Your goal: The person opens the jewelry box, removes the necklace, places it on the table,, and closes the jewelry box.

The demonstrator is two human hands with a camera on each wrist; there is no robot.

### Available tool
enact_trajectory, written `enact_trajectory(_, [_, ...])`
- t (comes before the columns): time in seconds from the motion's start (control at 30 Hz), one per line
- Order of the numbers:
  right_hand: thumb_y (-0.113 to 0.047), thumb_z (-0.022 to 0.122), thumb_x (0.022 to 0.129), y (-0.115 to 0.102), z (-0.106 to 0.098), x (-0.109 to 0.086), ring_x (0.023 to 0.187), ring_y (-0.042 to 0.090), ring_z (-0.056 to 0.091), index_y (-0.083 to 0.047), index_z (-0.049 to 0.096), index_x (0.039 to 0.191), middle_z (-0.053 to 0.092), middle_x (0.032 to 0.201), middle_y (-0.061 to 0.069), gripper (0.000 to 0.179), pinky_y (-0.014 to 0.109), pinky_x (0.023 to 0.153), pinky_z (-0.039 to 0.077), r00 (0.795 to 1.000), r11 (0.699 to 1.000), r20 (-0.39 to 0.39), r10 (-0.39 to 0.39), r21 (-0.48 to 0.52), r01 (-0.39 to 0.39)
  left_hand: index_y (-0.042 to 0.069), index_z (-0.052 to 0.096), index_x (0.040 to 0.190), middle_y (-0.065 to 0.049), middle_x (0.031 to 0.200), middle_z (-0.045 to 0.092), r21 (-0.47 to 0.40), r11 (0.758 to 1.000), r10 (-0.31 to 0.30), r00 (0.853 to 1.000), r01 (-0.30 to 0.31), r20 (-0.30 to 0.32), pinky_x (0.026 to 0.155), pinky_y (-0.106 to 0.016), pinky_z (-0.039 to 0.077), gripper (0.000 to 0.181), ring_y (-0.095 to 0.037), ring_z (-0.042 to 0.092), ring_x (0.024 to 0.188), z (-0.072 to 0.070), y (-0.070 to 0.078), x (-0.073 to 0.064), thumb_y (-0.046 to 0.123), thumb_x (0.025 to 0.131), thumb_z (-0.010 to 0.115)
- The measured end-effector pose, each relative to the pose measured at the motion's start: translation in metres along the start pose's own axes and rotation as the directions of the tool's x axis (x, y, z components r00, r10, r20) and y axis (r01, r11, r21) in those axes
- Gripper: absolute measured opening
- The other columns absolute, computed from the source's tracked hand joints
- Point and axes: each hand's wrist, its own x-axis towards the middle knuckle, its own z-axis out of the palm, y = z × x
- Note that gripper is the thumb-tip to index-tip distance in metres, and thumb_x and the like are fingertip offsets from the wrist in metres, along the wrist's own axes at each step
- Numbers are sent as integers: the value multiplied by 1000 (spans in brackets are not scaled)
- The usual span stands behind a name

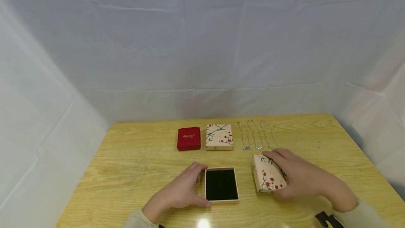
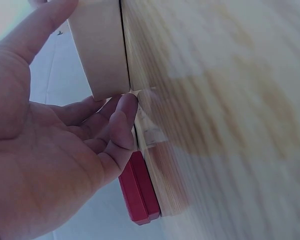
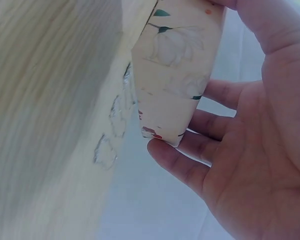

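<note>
My left hand (image 1: 183, 191) holds an open cream box base (image 1: 221, 202) with a black lining, thumb at its near left corner and a finger at its far left corner. In the left wrist view, fingers curl at the end of the box's plain side wall (image 2: 102, 45). On the right, my right hand (image 1: 300, 177) grips a cream floral box lid (image 1: 267, 173) between thumb and fingers. The lid is tilted, its patterned top facing up. Fingertips meet the end of the lid (image 3: 175, 65) in the right wrist view. Its inside is hidden.
Behind the hands, a red box (image 1: 188, 138) with gold lettering lies beside a closed floral box (image 1: 219, 137). To their right, three thin chain necklaces (image 1: 254, 136) are laid out in a row. White cloth (image 1: 202, 45) hangs behind the wooden table (image 1: 136, 164).
</note>
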Motion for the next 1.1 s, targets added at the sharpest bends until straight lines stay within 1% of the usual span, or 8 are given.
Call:
enact_trajectory(0.27, [-53,91,76,-15,-1,13,132,24,52,-14,39,163,47,152,9,109,48,100,55,999,1000,-29,-17,-12,17,5,45,155,1,136,53,1,1000,-1,1000,1,3,96,-38,54,108,-17,56,109,1,1,1,51,73,96])
enact_trajectory(0.33, [-54,91,75,-17,0,16,130,21,52,-14,39,163,47,151,7,109,46,98,55,999,1000,-34,-25,-14,25,4,46,155,1,135,53,1,1000,2,1000,-2,1,95,-37,54,107,-17,56,108,1,1,1,51,73,96])
enact_trajectory(0.5, [-49,92,72,-24,1,24,118,12,51,-20,37,164,48,146,-1,111,38,92,55,999,1000,-42,-31,-5,31,5,46,155,2,134,53,0,1000,1,1000,-1,1,94,-37,54,107,-17,56,108,1,1,2,51,73,96])
enact_trajectory(0.7, [-51,92,71,-34,4,34,119,14,52,-18,38,164,50,146,1,112,40,94,55,996,998,-60,-69,-16,68,5,46,155,2,135,53,4,1000,2,1000,-2,-2,95,-37,54,108,-16,56,107,2,1,3,53,72,96])
enact_trajectory(0.8, [-52,92,70,-38,5,39,118,13,53,-18,40,163,50,145,1,112,40,94,55,995,997,-66,-75,-21,74,4,46,155,2,135,53,4,1000,6,1000,-6,-4,95,-37,54,109,-16,56,107,3,1,4,53,72,96])
enact_trajectory(0.97, [-52,91,70,-46,6,46,122,15,52,-14,42,162,52,144,3,111,41,98,55,994,996,-70,-87,-22,86,5,46,155,1,136,54,7,1000,6,1000,-6,-6,94,-37,54,108,-16,56,107,3,2,4,53,72,96])
enact_trajectory(1.1, [-53,91,70,-53,9,52,121,17,53,-11,44,161,54,141,5,110,41,97,55,991,994,-74,-109,-23,107,5,46,155,0,137,54,10,1000,6,1000,-6,-7,94,-37,54,109,-16,57,107,3,2,4,53,72,96])
